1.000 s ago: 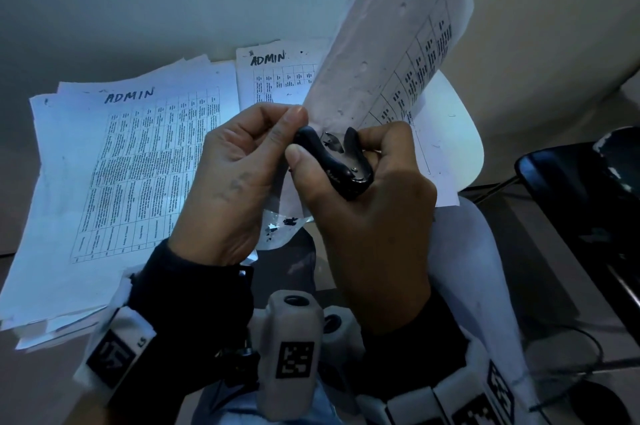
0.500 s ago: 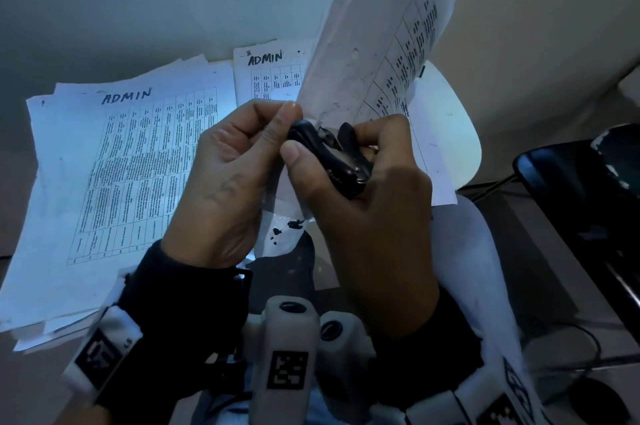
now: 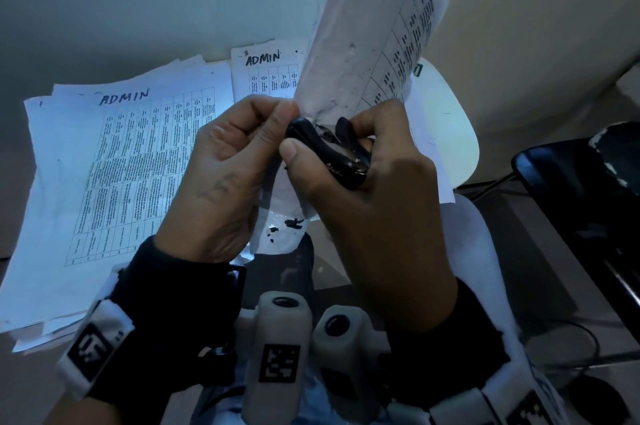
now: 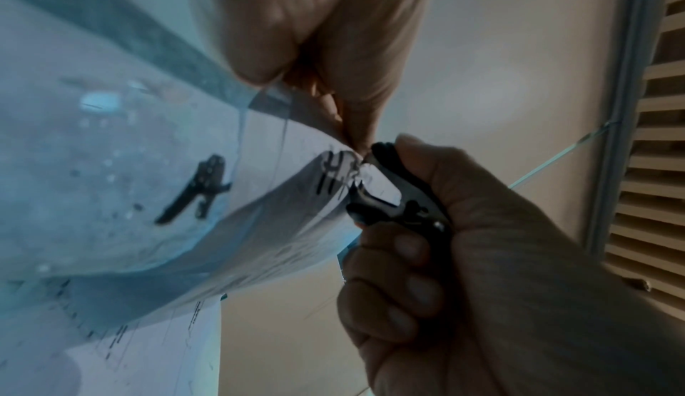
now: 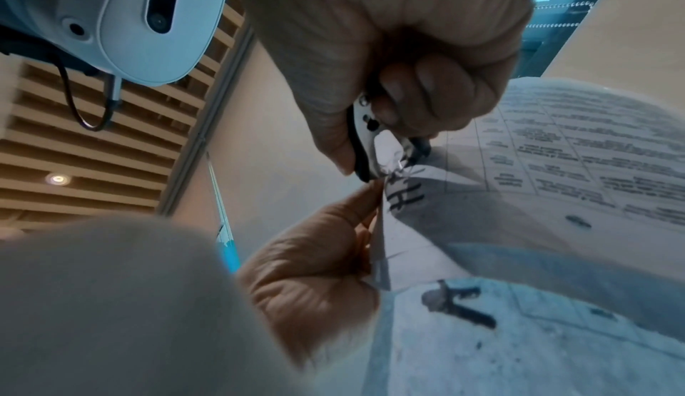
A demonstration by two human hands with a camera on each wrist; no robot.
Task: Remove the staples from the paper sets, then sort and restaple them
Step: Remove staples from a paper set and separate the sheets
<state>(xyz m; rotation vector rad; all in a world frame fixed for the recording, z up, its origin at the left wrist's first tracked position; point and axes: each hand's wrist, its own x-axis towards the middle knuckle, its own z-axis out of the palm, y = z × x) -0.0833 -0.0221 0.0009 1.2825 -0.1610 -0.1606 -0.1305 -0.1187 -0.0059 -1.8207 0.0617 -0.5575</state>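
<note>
A stapled paper set [image 3: 374, 44] is held upright over the table, with its printed table facing away to the right. My left hand [image 3: 242, 154] pinches the set's corner between thumb and forefinger [image 4: 356, 127]. My right hand [image 3: 363, 182] grips a black staple remover [image 3: 329, 154]; its metal claws bite the same corner [image 4: 370, 185], right beside the left fingertips. From the right wrist, the claws [image 5: 393, 162] close on the paper's tip next to a handwritten mark [image 5: 404, 197]. I cannot make out the staple itself.
A stack of sheets headed ADMIN [image 3: 124, 161] lies at the left on the table, and a second ADMIN sheet [image 3: 266, 75] lies behind my hands. A white round seat [image 3: 446, 134] stands to the right, with a dark chair [image 3: 571, 182] and cables further right.
Both hands and the held set have shifted slightly up and left. The remover's claws have closed further onto the paper corner.
</note>
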